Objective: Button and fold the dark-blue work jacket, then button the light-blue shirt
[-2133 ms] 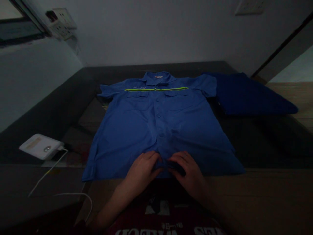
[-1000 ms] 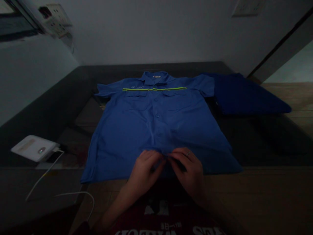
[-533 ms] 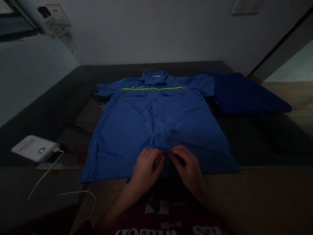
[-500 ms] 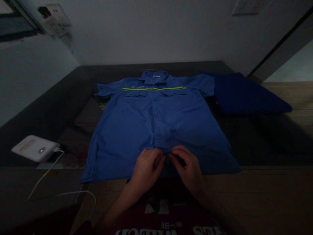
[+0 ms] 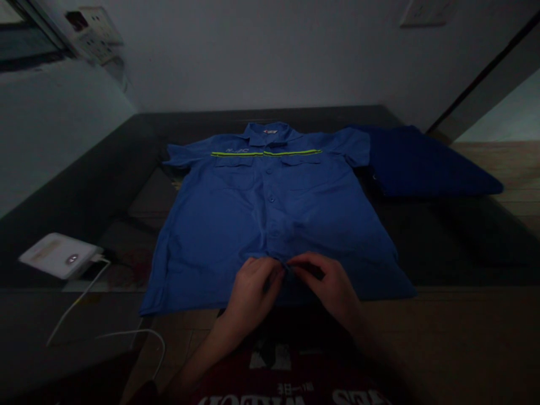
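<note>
A blue short-sleeved work shirt (image 5: 219, 219) lies spread face up on the dark table, its collar toward the wall and a yellow-green stripe across the chest. Buttons run down its front placket. Near the hem, at the lower end of the placket, my left hand (image 5: 255, 284) pinches the cloth between thumb and fingers. Just to its right, my right hand (image 5: 323, 281) pinches the same edge, fingertips almost touching those of the left. Whether a button sits between the fingertips is hidden.
A folded dark blue cloth (image 5: 430, 163) lies at the right, touching the shirt's sleeve. On the left rests a white power bank (image 5: 61, 256) with a white cable (image 5: 80, 298) trailing toward me. The dark table (image 5: 459, 242) meets a wall at the back.
My right hand has turned slightly, its fingers flatter and closer to the left fingertips. My left hand holds nearly the same place; the shirt lies as before.
</note>
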Available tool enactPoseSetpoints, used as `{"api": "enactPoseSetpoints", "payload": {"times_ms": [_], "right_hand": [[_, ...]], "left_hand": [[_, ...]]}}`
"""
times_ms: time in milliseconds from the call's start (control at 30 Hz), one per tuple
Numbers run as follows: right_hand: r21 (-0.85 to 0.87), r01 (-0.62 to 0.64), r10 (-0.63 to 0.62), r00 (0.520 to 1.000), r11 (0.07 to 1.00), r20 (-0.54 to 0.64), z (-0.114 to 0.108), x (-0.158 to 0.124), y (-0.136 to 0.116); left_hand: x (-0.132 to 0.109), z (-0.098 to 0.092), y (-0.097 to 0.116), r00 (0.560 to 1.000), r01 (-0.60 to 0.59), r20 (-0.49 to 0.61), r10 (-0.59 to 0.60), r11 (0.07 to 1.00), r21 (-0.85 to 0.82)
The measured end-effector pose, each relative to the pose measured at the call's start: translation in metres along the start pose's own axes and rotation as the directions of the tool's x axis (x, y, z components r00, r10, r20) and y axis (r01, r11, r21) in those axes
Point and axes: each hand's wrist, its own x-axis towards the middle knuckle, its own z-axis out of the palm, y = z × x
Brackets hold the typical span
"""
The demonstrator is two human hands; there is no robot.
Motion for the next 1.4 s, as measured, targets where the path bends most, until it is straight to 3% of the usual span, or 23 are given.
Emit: {"api": "enactPoseSetpoints", "payload": {"times_ms": [133,267,533,767,967,1133,1400], "right_hand": [[0.007,0.055,-0.054,0.998,0.998,-0.045,0.003,0.0,0.001],[0.031,0.082,-0.08,0.995,0.996,-0.051,0.006,0.0,0.0],[0.025,0.116,-0.114,0.991,0.993,-0.065,0.011,0.003,0.002],[-0.147,0.192,-0.209,0.972,0.97,-0.108,0.017,0.003,0.005],[-0.398,0.299,-0.373,0.92,0.867,-0.12,0.024,0.001,0.007],[-0.456,0.36,-0.47,0.869,0.814,-0.152,0.028,0.001,0.009],[-0.321,0.392,-0.47,0.856,0.862,-0.216,0.03,0.001,0.007]], "left_hand": [[-0.002,-0.001,-0.001,0.999,-0.013,-0.045,0.011,0.999,-0.04],[-0.003,-0.001,-0.002,0.995,0.072,-0.057,-0.08,0.989,-0.13],[-0.002,-0.004,-0.004,0.968,0.248,0.036,-0.248,0.926,-0.285],[-0.003,-0.005,0.0,0.952,0.305,0.103,-0.287,0.903,-0.303],[-0.002,-0.002,-0.001,0.955,0.296,0.056,-0.291,0.922,-0.248],[0.002,-0.001,-0.004,0.972,0.233,0.029,-0.232,0.967,-0.098],[0.004,0.002,-0.002,0.96,0.253,-0.024,-0.28,0.897,-0.362]]}}
